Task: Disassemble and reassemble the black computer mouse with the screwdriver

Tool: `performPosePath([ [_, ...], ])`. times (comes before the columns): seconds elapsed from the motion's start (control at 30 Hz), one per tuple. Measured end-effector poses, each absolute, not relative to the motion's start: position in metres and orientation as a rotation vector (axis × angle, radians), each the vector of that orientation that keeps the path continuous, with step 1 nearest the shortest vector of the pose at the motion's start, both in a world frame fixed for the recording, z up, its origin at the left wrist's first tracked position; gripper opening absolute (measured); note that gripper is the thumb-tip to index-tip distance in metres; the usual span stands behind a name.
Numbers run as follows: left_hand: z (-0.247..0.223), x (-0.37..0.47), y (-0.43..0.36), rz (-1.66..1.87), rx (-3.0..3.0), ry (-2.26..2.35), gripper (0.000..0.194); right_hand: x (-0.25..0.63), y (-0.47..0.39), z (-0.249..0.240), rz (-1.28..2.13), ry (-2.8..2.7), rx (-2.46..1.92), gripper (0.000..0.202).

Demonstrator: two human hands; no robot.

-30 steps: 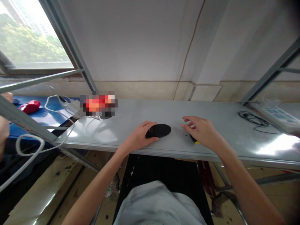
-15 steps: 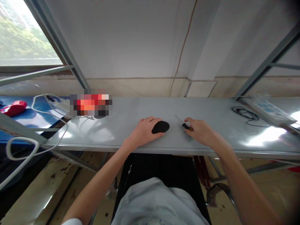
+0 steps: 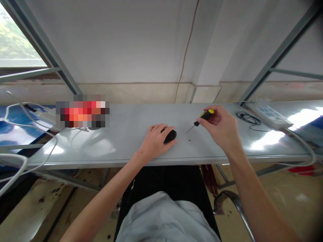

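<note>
My left hand (image 3: 158,139) is curled round a black computer mouse (image 3: 171,135) on the grey table; fingers cover its left part. To the right, my right hand (image 3: 220,126) grips a screwdriver (image 3: 207,114) with a black and yellow handle, raised over the tabletop. Its thin shaft slants down to the left, its tip a short way from the mouse. Between the two hands a tiny dark piece (image 3: 189,140) lies on the table, too small to name.
A pixelated red and dark object (image 3: 84,112) stands at the table's left. A coiled black cable (image 3: 248,118) and a white power strip (image 3: 268,114) lie at the right. White cables (image 3: 54,144) loop past the left end. Metal posts (image 3: 275,57) rise at both sides.
My right hand has lifted and now holds the screwdriver up, its handle in plain sight. My left hand keeps hold of the mouse, fingers now further over it. The view has turned slightly right.
</note>
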State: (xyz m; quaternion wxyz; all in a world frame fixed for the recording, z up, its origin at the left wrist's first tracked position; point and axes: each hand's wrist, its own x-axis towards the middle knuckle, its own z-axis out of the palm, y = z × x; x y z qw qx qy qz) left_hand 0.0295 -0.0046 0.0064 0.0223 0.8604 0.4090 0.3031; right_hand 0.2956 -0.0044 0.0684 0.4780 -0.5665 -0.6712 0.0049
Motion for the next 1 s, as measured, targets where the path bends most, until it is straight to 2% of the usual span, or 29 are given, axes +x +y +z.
performPosePath([
  [0.17,0.003,0.024,-0.009,1.014,2.698,1.207,0.044,0.290,-0.011,0.070,0.140,-1.709,-1.287,0.036],
  [0.4,0.001,0.019,-0.010,1.078,2.674,1.156,0.041,0.284,-0.016,0.076,0.088,-1.750,-1.302,0.034],
  [0.6,0.001,0.020,-0.012,1.173,2.691,1.124,0.039,0.281,-0.021,0.080,0.130,-1.647,-1.209,0.036],
  [0.9,0.001,0.023,-0.012,1.398,2.624,1.143,0.023,0.249,-0.037,0.088,0.277,-1.416,-0.956,0.037],
  [1.0,0.000,0.024,-0.009,1.463,2.531,1.207,0.026,0.239,-0.036,0.087,0.294,-1.403,-0.914,0.038],
])
